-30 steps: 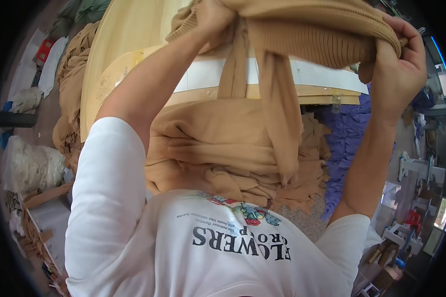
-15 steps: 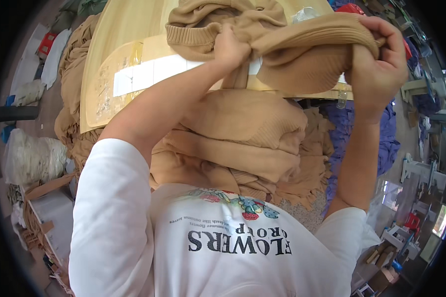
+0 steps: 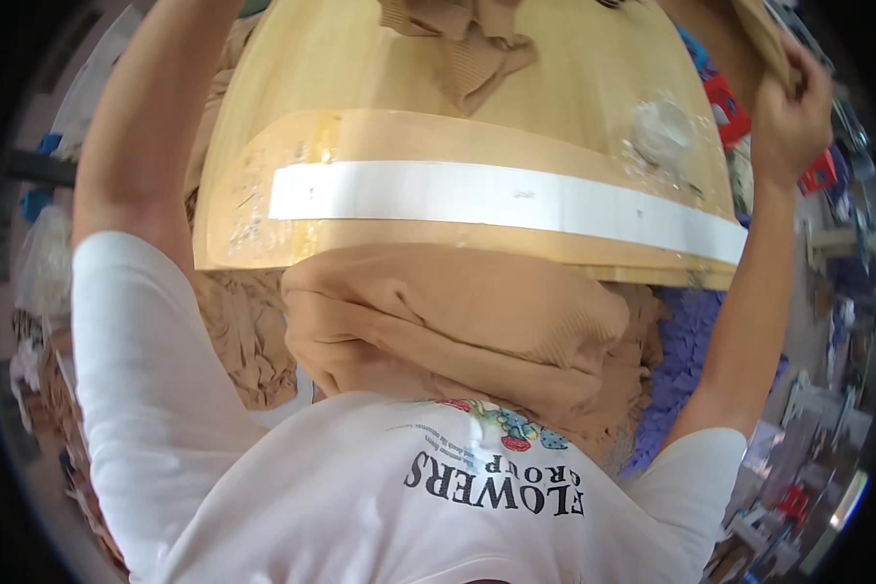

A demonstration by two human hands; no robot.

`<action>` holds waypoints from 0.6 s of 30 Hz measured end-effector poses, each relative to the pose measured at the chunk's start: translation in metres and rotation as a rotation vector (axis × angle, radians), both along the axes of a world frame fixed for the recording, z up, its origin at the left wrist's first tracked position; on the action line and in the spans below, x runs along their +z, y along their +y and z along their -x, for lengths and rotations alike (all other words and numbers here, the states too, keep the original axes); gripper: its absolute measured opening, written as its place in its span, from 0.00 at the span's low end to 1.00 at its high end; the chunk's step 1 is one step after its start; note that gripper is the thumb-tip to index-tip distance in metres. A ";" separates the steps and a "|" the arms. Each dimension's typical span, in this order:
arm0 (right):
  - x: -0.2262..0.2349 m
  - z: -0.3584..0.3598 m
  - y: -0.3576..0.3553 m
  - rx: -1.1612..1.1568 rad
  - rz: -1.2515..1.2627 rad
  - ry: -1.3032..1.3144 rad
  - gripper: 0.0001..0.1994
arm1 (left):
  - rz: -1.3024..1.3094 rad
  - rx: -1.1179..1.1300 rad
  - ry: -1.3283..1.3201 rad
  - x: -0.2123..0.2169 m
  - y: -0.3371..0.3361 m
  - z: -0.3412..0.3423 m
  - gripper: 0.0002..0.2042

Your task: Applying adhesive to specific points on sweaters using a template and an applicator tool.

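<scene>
High at the right, my right hand (image 3: 793, 117) is closed on the edge of a tan knit garment (image 3: 735, 34), most of which lies beyond the upper edge. My left arm (image 3: 146, 107) reaches up past the upper left edge, so that hand is out of sight. On the far part of the wooden table (image 3: 292, 73) lies tan ribbed knit cloth (image 3: 482, 58). Whether it belongs to the garment in my right hand, I cannot tell. A stack of folded tan knits (image 3: 457, 311) rests against the table's near edge, right in front of me.
A white measuring strip (image 3: 409, 192) is taped across the near part of the table. Clear crumpled plastic (image 3: 664, 131) sits at its right. Purple cloth (image 3: 686, 360) heaps below on the right, tan cloth (image 3: 248, 336) on the left. A red container (image 3: 725, 112) stands past the right edge.
Both arms have swung up and apart, lifting the tan garment off the near table and mostly out of view. My left hand has left the picture. The measuring strip is now uncovered.
</scene>
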State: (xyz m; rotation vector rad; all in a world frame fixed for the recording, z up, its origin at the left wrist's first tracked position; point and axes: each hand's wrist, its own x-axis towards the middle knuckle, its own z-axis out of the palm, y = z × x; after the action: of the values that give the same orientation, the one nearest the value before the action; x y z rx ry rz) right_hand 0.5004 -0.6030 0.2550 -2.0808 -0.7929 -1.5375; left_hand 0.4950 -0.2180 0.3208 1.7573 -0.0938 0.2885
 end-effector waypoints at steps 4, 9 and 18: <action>-0.111 0.017 -0.002 0.182 0.214 0.287 0.22 | -0.458 0.293 0.529 -0.128 0.109 0.084 0.18; -0.186 0.061 0.008 0.273 0.381 0.625 0.17 | -0.087 0.314 0.699 -0.215 0.101 0.153 0.35; -0.202 0.083 -0.011 0.148 0.373 0.782 0.20 | 0.084 0.058 0.913 -0.197 0.090 0.179 0.15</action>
State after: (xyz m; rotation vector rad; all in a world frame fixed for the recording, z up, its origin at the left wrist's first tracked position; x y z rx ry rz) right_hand 0.4169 -0.6140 0.0530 -2.5267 -0.9216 -0.4197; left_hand 0.3156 -0.1281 0.1234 1.6600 0.6166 -0.4755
